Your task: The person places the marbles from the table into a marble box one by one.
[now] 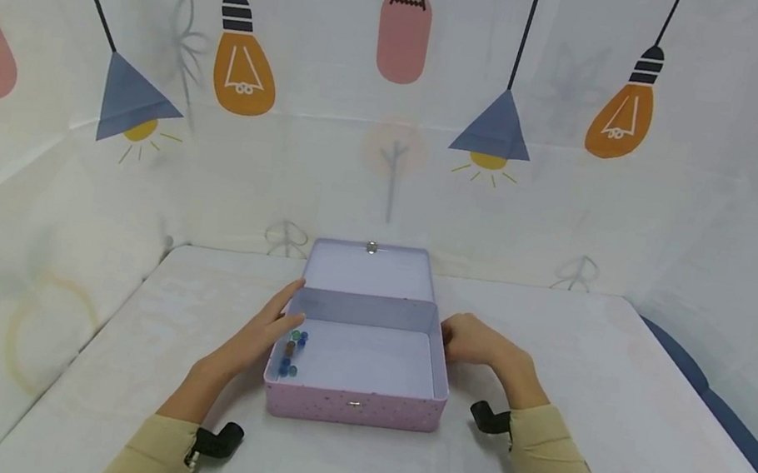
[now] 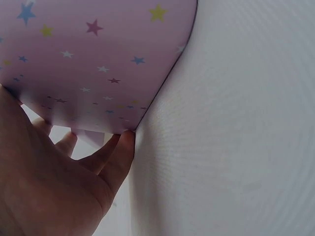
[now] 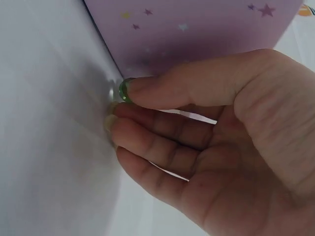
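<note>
A pink tin box (image 1: 351, 411) with a star print stands on the table, its lid (image 1: 373, 271) tilted back. Several small marbles (image 1: 290, 349), blue, green and brown, lie along the left side of its floor. My left hand (image 1: 257, 335) holds the box's left wall, thumb over the rim; in the left wrist view its other fingers (image 2: 120, 152) reach along the outside to the bottom edge. Beside the outer right wall, my right hand (image 1: 479, 344) pinches a green marble (image 3: 126, 91) between thumb and finger, low by the table, other fingers curled beneath.
A white cloth (image 1: 199, 306) covers the table. Pale curtains (image 1: 418, 184) printed with lamps and bulbs hang behind and at the sides. Along the right table edge runs a dark blue cushion-like edge (image 1: 754, 438). Black wrist mounts (image 1: 219, 440) stick out from both sleeves.
</note>
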Demonstrator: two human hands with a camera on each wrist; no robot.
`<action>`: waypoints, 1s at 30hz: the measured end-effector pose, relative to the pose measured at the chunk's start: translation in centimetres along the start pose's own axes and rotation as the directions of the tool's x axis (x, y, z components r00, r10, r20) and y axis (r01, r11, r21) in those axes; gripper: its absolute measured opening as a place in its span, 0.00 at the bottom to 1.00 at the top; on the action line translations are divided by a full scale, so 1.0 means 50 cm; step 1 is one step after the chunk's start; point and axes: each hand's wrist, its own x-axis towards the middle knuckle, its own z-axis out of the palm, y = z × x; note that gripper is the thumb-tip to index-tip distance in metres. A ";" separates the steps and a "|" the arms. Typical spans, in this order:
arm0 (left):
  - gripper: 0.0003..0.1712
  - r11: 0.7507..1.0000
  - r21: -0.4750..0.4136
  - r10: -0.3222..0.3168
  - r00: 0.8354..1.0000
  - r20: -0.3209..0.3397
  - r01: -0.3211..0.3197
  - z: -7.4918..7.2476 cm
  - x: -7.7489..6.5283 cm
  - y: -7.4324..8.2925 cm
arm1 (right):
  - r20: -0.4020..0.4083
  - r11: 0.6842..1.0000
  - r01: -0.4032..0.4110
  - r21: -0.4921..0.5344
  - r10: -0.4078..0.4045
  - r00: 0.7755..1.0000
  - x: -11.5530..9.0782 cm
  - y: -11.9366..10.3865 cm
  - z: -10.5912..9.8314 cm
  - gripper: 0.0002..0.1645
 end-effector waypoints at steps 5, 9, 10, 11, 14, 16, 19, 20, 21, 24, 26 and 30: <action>0.41 1.000 -0.004 0.001 1.000 0.003 -0.001 -0.002 -0.001 0.002 | -0.006 1.000 -0.006 -0.006 0.006 1.000 -0.008 0.000 -0.015 0.11; 0.41 1.000 0.014 -0.007 1.000 0.008 0.007 -0.003 0.000 0.002 | -0.041 0.999 0.002 -0.041 -0.003 0.999 -0.017 0.002 -0.028 0.07; 0.41 1.000 0.017 -0.009 1.000 0.009 0.009 -0.003 0.000 0.001 | -0.053 0.999 0.002 -0.048 -0.005 0.999 -0.019 0.002 -0.032 0.07; 0.41 1.000 0.019 -0.011 1.000 0.010 0.011 -0.004 0.000 0.001 | -0.067 0.999 0.008 -0.050 -0.011 0.998 -0.021 0.003 -0.035 0.07; 0.41 1.000 0.016 -0.012 1.000 0.011 0.012 -0.004 -0.001 0.000 | -0.114 0.998 0.038 -0.056 -0.044 0.992 -0.029 0.000 -0.045 0.07; 0.41 1.000 0.015 -0.012 1.000 0.010 0.012 -0.004 -0.001 0.000 | -0.141 0.998 0.039 -0.045 -0.045 0.989 -0.034 -0.005 -0.051 0.08; 0.41 1.000 0.009 -0.013 1.000 0.010 0.013 -0.003 -0.002 0.000 | -0.172 0.999 0.039 -0.030 -0.043 0.984 -0.042 -0.013 -0.059 0.09; 0.41 1.000 0.006 -0.013 1.000 0.008 0.013 -0.003 -0.002 0.000 | -0.177 0.999 0.041 -0.023 -0.045 0.983 -0.044 -0.016 -0.061 0.10; 0.41 1.000 0.003 -0.014 1.000 0.008 0.014 -0.003 -0.002 0.000 | -0.183 0.999 0.038 -0.016 -0.040 0.982 -0.045 -0.019 -0.063 0.10; 0.41 1.000 -0.001 -0.015 1.000 0.007 0.015 -0.003 -0.002 0.001 | -0.200 0.999 0.041 -0.006 -0.042 0.979 -0.049 -0.031 -0.069 0.10; 0.41 1.000 0.005 -0.016 1.000 0.008 0.016 -0.003 -0.002 0.001 | -0.210 0.999 0.045 -0.005 -0.045 0.977 -0.050 -0.040 -0.072 0.10; 0.41 1.000 0.017 -0.020 1.000 0.008 0.020 -0.002 -0.003 0.002 | -0.231 0.998 0.065 -0.013 -0.066 0.971 -0.054 -0.063 -0.075 0.13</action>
